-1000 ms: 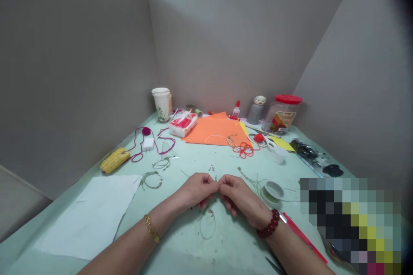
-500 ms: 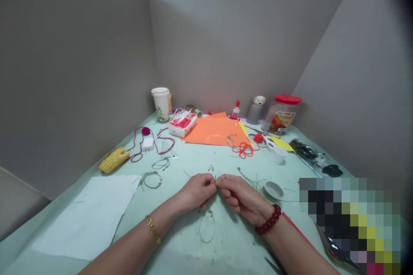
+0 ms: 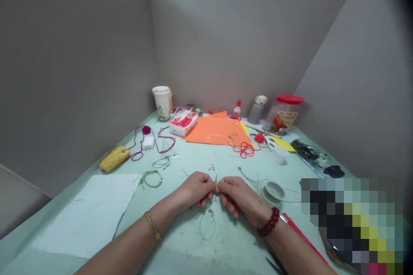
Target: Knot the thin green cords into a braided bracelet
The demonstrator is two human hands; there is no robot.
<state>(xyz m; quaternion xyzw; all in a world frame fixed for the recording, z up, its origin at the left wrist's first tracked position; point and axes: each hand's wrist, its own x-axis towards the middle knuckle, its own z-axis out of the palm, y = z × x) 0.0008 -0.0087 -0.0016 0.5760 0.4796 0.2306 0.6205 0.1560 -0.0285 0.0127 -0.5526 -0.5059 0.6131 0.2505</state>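
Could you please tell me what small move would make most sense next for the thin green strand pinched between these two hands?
Probably a small twist of the thin green strand at the pinch: the left hand and right hand meet on it at their fingertips, its loop hangs loose below them, and a similar green loop lies closed nearby.

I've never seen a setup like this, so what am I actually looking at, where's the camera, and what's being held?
There's no machine here, just a person's two bare hands, filmed by a camera worn on their head that looks forward and down. All three pictures come from that one camera. The left hand and right hand pinch a thin green cord between their fingertips, with a loop of it below them. The pale green tabletop also holds a spool of green wire, orange paper, a white sheet, a glue bottle, a paper cup and a red-lidded jar.
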